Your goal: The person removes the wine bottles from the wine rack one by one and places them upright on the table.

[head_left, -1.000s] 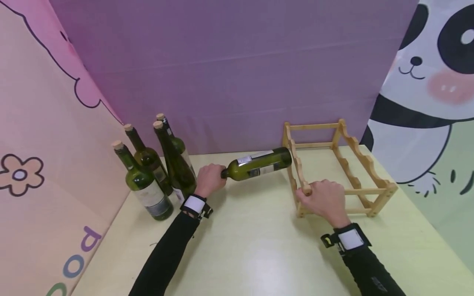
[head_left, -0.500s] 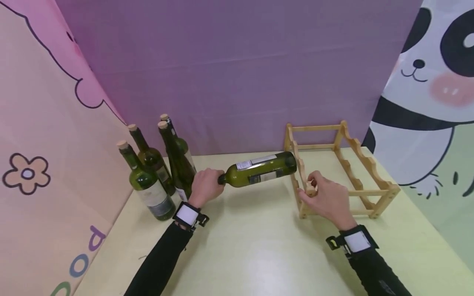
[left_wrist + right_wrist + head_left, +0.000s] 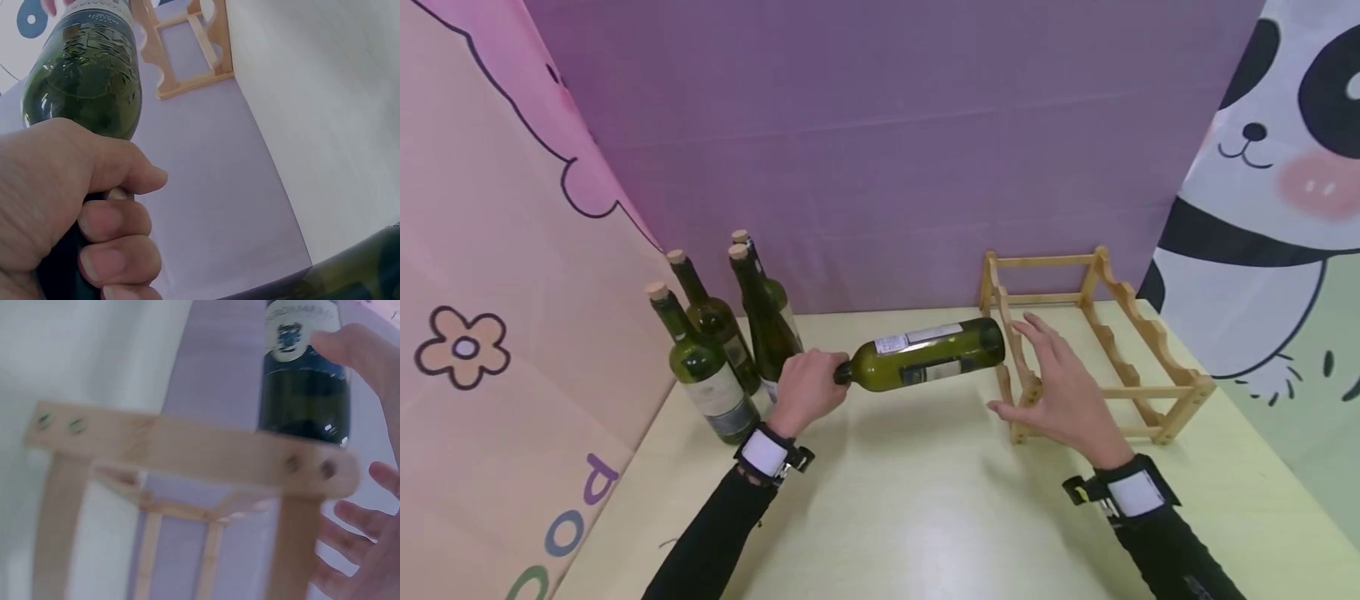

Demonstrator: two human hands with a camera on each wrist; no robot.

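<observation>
In the head view my left hand [image 3: 808,387] grips a green wine bottle [image 3: 928,354] by its neck. The bottle lies nearly level above the table, its base towards the wooden wine rack [image 3: 1142,392]. Curled fingers wrap the dark neck [image 3: 59,256] in the left wrist view. My right hand [image 3: 1071,400], thumb and fingers spread, is by the rack's near left corner, close to the bottle's base. In the right wrist view, the thumb overlaps the bottle's label [image 3: 289,337]; whether it touches cannot be told. A blurred rack end [image 3: 187,450] hides part of the base.
Several corked bottles stand upright at the table's left, among them a labelled one [image 3: 711,375] in front and a slim dark one [image 3: 763,321]. A purple backdrop [image 3: 880,167] closes off the far side of the pale table [image 3: 910,517].
My right hand has let go of the rack's near corner and spread its fingers. The bottle in my left hand has come slightly nearer to me. The rack stays in place.
</observation>
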